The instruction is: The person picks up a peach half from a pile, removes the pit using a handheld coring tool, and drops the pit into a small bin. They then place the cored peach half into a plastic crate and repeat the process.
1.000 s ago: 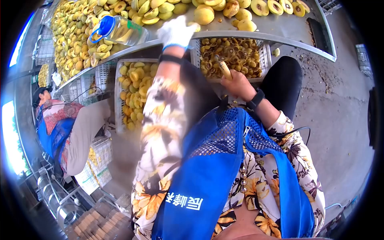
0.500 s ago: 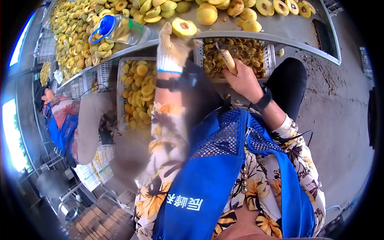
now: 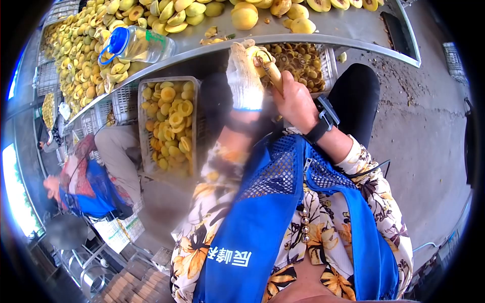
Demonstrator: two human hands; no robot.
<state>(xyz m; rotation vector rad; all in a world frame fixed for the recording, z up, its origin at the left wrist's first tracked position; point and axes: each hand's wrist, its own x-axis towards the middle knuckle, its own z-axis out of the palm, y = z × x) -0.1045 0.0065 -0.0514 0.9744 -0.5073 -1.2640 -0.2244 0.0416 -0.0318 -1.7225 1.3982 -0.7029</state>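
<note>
Showing, from left, a crate of pitted halves (image 3: pixel 169 121); the gloved left hand (image 3: pixel 244 78), which was reaching onto the table (image 3: pixel 348 28) a second ago, is now gripping a yellow fruit half (image 3: pixel 254 52) just below its edge. The bare right hand (image 3: pixel 297 101) is clasping a wooden-handled corer (image 3: pixel 273 71) against the fruit, suggesting pitting is beginning.

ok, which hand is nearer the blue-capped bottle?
Left. The gloved left hand, holding fruit, is image-right of the bottle; the bare right hand, gripping a tool, lies farther out beyond it.
</note>
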